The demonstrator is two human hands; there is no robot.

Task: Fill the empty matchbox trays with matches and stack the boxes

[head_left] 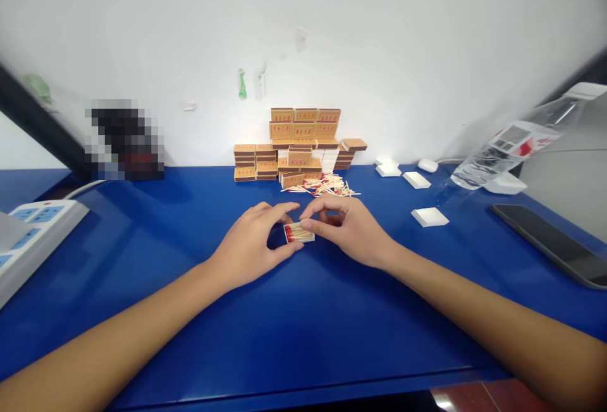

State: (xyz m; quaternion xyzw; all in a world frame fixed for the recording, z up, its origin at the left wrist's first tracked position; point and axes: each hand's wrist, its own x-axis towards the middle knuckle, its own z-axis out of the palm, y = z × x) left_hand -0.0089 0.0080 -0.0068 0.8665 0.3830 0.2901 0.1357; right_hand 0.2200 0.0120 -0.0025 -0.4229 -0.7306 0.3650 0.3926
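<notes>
A small white matchbox tray (pixel 310 239) lies on the blue table between my hands, filled with red-tipped matches (pixel 294 232). My left hand (pixel 253 241) curves around its left side, the thumb along the near edge and other fingers at the far edge. Over the right end of the tray, my right hand (pixel 353 230) brings thumb and index finger together at the matches. Its other fingers are curled and partly hidden. Just beyond is a loose pile of matches (pixel 329 184).
Stacked matchboxes (pixel 303 131) stand against the wall. White trays (pixel 430 217) lie to the right, near a leaning plastic bottle (pixel 502 146) and a phone (pixel 554 241). A power strip (pixel 42 229) sits at left, with a blurred dark object (pixel 128 140) behind it.
</notes>
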